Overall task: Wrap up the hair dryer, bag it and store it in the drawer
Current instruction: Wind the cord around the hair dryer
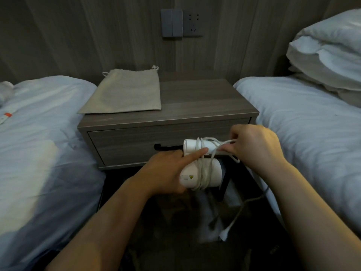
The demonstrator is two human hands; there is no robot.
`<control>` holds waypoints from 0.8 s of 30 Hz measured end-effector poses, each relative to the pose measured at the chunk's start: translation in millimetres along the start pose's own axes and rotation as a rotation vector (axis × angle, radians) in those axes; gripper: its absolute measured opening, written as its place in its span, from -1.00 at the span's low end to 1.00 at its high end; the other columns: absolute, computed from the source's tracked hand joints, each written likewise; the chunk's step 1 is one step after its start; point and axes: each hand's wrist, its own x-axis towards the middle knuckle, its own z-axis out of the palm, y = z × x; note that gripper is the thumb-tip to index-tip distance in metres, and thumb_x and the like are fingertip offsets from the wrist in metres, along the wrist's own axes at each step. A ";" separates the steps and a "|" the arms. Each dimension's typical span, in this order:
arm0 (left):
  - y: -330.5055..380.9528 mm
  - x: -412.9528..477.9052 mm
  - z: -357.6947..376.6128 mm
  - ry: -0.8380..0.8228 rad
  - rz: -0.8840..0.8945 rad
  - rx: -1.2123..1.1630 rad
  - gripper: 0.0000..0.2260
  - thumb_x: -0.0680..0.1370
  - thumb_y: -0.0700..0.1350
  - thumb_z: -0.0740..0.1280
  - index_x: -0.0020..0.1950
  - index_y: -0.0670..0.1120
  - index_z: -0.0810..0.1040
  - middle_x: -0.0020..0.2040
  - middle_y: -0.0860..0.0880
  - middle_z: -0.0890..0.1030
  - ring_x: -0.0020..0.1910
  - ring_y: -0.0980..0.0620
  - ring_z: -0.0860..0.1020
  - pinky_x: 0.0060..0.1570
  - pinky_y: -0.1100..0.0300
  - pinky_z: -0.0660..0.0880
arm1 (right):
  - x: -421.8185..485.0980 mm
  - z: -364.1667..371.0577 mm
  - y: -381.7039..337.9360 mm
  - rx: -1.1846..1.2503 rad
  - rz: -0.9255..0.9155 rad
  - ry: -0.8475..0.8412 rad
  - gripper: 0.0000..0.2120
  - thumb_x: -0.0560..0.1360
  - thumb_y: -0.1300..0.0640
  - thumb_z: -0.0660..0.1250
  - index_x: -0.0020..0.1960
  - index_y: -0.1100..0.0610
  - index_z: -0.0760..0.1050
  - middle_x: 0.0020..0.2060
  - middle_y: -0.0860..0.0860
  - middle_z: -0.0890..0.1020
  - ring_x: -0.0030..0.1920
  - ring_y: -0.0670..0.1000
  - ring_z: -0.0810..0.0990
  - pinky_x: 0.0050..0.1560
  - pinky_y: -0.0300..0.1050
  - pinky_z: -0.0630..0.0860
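A white folded hair dryer [213, 174] is held in front of the nightstand, with its white cord [202, 169] looped several times around body and handle. My left hand [166, 171] grips the dryer from the left, its forefinger pressing on the loops. My right hand [256, 147] pinches a strand of the cord at the dryer's right end. The loose cord end hangs down to a white plug [224, 234] near the floor. A flat beige drawstring bag [125, 92] lies on the left of the nightstand top. The drawer [127, 145] below is closed, its black handle [166, 147] partly hidden by the dryer.
The grey wooden nightstand [205, 102] stands between two beds with white sheets, the left bed [39, 143] and the right bed [312, 133]. Folded white bedding [328, 55] is piled on the right bed. A switch and socket panel [181, 23] is on the wall behind.
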 end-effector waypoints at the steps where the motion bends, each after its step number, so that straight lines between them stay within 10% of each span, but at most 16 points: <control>1: -0.2 -0.3 -0.7 0.012 0.015 0.004 -0.10 0.35 0.18 0.35 0.43 0.34 -0.26 0.25 -0.01 0.46 0.14 -0.02 0.48 0.01 0.11 0.44 | 1.1 2.4 1.7 0.072 0.004 -0.014 -0.69 0.31 -0.14 0.45 -0.28 0.08 0.49 -0.41 -0.02 0.53 -0.27 0.04 0.52 -0.27 -0.09 0.44; 4: -0.8 -2.1 -0.5 0.005 0.070 -0.017 -0.10 0.35 0.19 0.36 0.43 0.35 -0.26 0.30 -0.01 0.44 0.18 -0.02 0.47 0.06 0.07 0.47 | 6.8 12.3 10.1 0.401 -0.027 -0.108 -0.92 0.37 0.09 0.42 -0.30 -0.03 0.58 -0.34 -0.05 0.65 -0.24 -0.04 0.61 -0.15 -0.01 0.57; 9: 3.3 -3.6 4.2 -0.067 0.133 -0.027 -0.07 0.37 0.18 0.37 0.40 0.35 -0.33 0.31 -0.04 0.43 0.19 -0.03 0.46 0.11 0.00 0.47 | 16.1 24.8 27.1 0.565 -0.083 -0.243 -0.66 0.46 0.35 0.28 -0.22 -0.09 0.60 -0.21 -0.02 0.68 -0.09 -0.04 0.64 0.02 -0.10 0.55; 20: 13.6 -5.1 1.4 -0.037 0.194 -0.051 -0.14 0.43 0.13 0.36 0.42 0.30 -0.26 0.39 -0.03 0.35 0.28 -0.01 0.39 0.18 0.18 0.34 | 22.2 44.8 25.2 0.630 -0.044 -0.198 -0.89 0.43 0.26 0.40 -0.16 0.10 0.68 -0.28 -0.05 0.68 -0.22 -0.18 0.61 -0.21 -0.47 0.48; 24: 15.4 -5.0 -0.1 -0.064 0.190 -0.041 -0.17 0.43 0.11 0.36 0.47 0.27 -0.19 0.43 -0.04 0.32 0.32 -0.03 0.38 0.21 0.13 0.37 | 23.4 49.1 23.7 0.663 0.019 -0.160 -0.90 0.39 0.23 0.45 -0.24 0.05 0.64 -0.35 -0.03 0.65 -0.30 -0.13 0.60 -0.20 -0.32 0.50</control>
